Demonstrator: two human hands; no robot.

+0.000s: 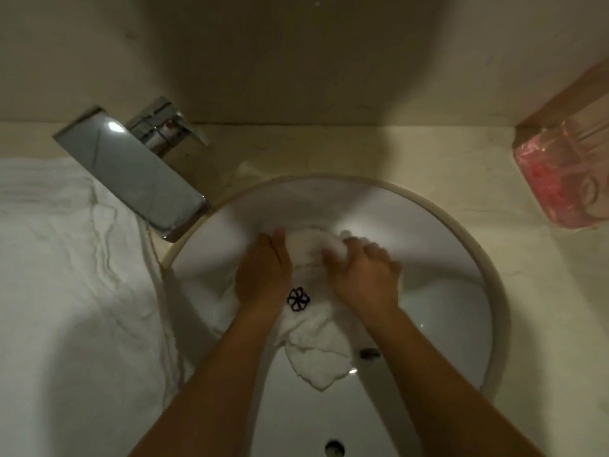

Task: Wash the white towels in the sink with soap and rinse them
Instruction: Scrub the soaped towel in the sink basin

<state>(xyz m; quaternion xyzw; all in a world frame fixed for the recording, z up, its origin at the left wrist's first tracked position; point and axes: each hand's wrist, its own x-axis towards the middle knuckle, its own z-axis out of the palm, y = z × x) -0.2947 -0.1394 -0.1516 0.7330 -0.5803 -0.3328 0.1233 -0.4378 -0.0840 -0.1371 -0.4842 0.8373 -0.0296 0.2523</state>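
We are mid-scrub: our left hand [263, 275] and right hand [365, 275] both clutch 1 embroidered white towel [316, 341] at frame centre in the sink [461, 324]; rinsing remains, and the white towels [66, 258] piled at left look unwashed.

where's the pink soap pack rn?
In the head view the pink soap pack sits at the far right edge on the counter, beyond the sink rim, well away from both hands and the faucet.

pink packet [566, 179] cut off at right edge.
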